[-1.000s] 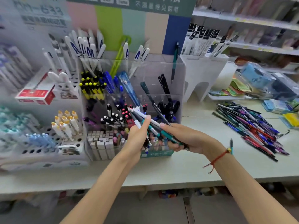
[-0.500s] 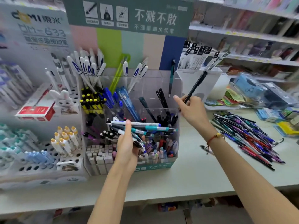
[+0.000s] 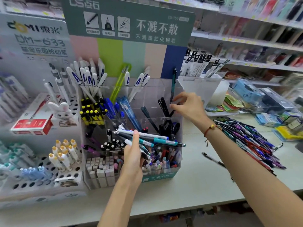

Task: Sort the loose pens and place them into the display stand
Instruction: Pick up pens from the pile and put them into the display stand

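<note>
Two hands work at the clear display stand (image 3: 131, 102): the left hand (image 3: 133, 158) grasps a bundle of pens (image 3: 152, 140) before its front, the right hand (image 3: 188, 106) (fingers curled) pinches a black pen (image 3: 172, 113) at the right rear compartment.

The right hand (image 3: 188, 106), which was pulling a black pen (image 3: 172, 113) from the bundle of pens (image 3: 147, 140) in the left hand (image 3: 132, 159), is now lowering that pen into the right-hand middle compartment of the clear display stand (image 3: 131, 122), fingertips pinching its top.
</note>
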A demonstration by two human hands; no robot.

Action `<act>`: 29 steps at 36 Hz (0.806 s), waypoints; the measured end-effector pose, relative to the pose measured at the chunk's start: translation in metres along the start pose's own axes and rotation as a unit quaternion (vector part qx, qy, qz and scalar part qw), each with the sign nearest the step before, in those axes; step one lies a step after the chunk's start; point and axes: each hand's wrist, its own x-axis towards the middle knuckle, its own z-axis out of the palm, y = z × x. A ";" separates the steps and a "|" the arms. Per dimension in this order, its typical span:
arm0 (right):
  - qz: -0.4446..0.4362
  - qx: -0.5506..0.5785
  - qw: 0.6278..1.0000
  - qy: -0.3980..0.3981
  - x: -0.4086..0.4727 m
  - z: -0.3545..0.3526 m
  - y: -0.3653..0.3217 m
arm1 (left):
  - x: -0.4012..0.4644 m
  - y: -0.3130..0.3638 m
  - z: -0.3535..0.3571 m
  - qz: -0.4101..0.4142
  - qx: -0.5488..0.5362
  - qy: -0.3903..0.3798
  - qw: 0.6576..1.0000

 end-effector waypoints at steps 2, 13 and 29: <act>-0.010 0.037 0.999 0.035 -0.002 -0.002 -0.001 | 0.000 -0.001 0.000 -0.006 -0.003 0.007 1.000; -0.211 -0.210 0.954 0.045 -0.003 0.016 -0.010 | -0.005 0.002 0.003 -0.004 0.007 -0.010 1.000; 0.043 0.081 0.962 -0.259 -0.083 -0.010 -0.015 | -0.015 0.004 0.004 0.059 0.023 0.007 0.998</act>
